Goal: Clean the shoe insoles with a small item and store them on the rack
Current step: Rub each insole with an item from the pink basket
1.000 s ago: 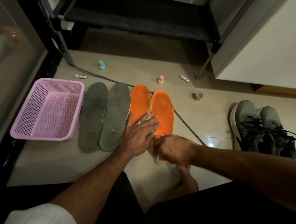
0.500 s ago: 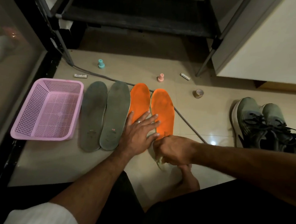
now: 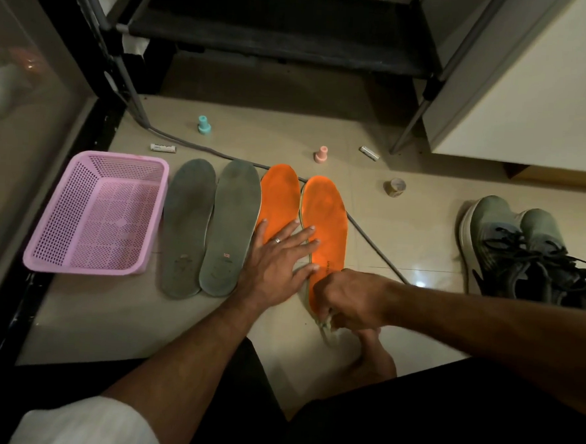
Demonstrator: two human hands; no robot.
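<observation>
Our right hand [image 3: 350, 299] has its grip curled around a small pale cloth [image 3: 326, 327], pressed at the heel end of the right orange insole [image 3: 324, 220]. Just beside it, our left hand [image 3: 277, 258] lies flat with fingers spread, pinning both that insole and the left orange insole [image 3: 279, 193] to the floor [image 3: 404, 235]; it grips nothing. We judge the step in hand to be wiping the heel of the right orange insole while the other hand steadies it.

Further left of the flat hand lie two grey insoles [image 3: 208, 230], side by side and touching, and beyond them a pink basket [image 3: 59, 262]. Well away to the right of the wiping hand sits a pair of grey-green shoes [image 3: 523, 249]. Ahead of both hands stands the dark rack [image 3: 278, 39].

Next, we think the cloth needs to travel toward the toe, so the pinning fingers must shift clear. All four insoles are on the floor, so storing is not yet begun.
</observation>
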